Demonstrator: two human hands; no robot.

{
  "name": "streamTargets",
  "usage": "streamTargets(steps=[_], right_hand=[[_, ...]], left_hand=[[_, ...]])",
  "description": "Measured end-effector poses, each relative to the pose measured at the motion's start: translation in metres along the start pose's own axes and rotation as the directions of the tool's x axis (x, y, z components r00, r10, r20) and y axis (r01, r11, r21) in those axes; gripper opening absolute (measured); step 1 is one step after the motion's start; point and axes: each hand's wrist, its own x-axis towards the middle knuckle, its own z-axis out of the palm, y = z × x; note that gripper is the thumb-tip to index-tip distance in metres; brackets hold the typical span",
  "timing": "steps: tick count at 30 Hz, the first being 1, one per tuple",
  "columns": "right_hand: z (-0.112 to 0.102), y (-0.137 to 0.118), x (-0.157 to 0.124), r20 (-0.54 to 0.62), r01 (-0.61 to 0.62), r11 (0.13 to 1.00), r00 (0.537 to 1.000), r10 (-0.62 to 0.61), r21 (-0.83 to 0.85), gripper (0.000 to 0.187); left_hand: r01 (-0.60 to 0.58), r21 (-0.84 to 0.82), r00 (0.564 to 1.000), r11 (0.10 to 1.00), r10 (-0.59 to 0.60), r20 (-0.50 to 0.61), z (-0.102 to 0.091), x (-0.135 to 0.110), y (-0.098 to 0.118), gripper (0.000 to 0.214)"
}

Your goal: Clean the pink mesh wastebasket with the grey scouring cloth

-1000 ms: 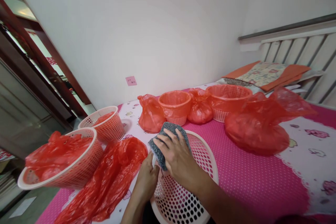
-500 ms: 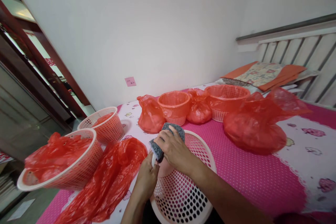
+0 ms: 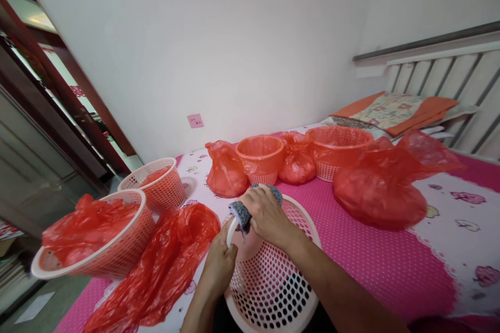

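A pale pink perforated plastic basket (image 3: 273,283) is tilted in front of me, its open side facing up toward me. My left hand (image 3: 222,257) grips its rim on the left, thumb inside. My right hand (image 3: 265,213) is closed over a grey speckled cloth (image 3: 241,213) folded across the upper left of the rim. Part of the cloth shows beyond my knuckles; the rest is hidden under the palm. Just left of my left hand lies a crumpled red plastic bag (image 3: 172,260).
Two pink baskets holding red bags, a nearer one (image 3: 136,239) and a farther one (image 3: 172,187), stand left. Along the wall are red-lined baskets (image 3: 260,161) and filled red bags (image 3: 378,187). Folded fabric (image 3: 394,109) lies by the radiator (image 3: 469,83). A pink patterned sheet (image 3: 375,265) covers the bed.
My right hand has slid the cloth slightly right and up along the rim, baring more rim near my left hand. The left hand stays at nearly the same place.
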Motion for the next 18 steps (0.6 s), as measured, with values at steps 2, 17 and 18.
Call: streamTargets(steps=[2, 17, 18], right_hand=[[-0.002, 0.003, 0.0, 0.016, 0.001, 1.0, 1.0, -0.001, 0.03, 0.029], [-0.011, 0.039, -0.014, 0.063, -0.258, 0.964, 0.965, 0.254, 0.065, 0.039], [-0.011, 0.042, -0.016, 0.064, -0.274, 0.958, 0.961, 0.27, 0.083, 0.042]], left_hand=[[-0.001, 0.002, 1.0, 1.0, 0.001, -0.004, 0.0, 0.0, 0.0, 0.073], [0.047, 0.025, 0.999, 0.999, -0.047, 0.01, -0.001, -0.003, 0.008, 0.07], [0.049, 0.033, 0.999, 0.998, -0.05, 0.009, -0.002, -0.003, 0.008, 0.071]])
